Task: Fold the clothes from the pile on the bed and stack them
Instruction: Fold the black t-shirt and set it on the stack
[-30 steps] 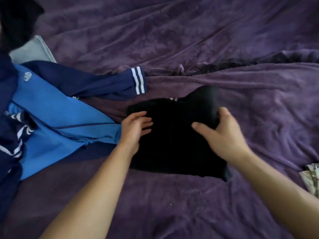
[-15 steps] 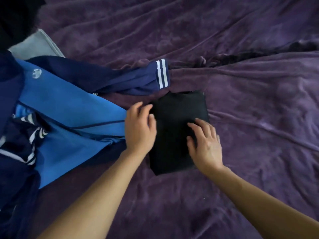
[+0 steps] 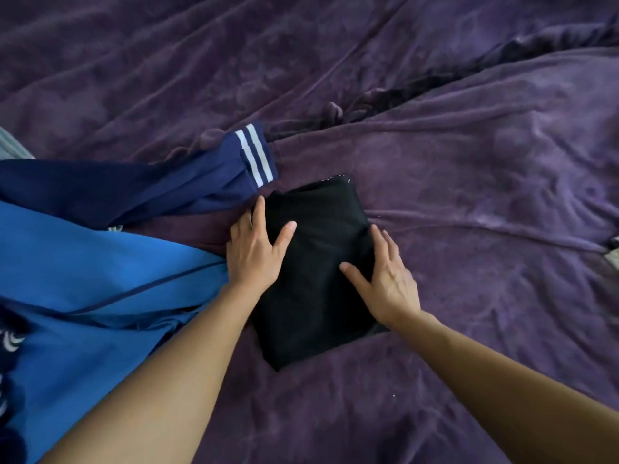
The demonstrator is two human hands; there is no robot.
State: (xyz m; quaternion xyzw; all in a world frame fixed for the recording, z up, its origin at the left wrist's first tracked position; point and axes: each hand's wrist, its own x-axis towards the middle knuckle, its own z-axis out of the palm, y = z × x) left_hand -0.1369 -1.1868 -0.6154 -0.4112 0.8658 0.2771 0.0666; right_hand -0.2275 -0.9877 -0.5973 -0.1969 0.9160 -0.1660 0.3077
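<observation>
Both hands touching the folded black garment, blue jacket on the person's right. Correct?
No. The blue jacket lies on the person's left, not right; the head view shows it. The left hand and right hand do touch the folded black garment.

A second ago the black garment [image 3: 315, 279] lay wide across the bed [image 3: 469, 195], with the right grip [image 3: 385, 283] bringing its right part over; it is now folded in to a narrow, thicker rectangle. The right grip, flat on top of the cloth half a second ago, has slid out to the right edge, fingers along the side and thumb on top. The left grip [image 3: 256, 254] has spread its thumb onto the cloth, fingers straight against the left edge.
</observation>
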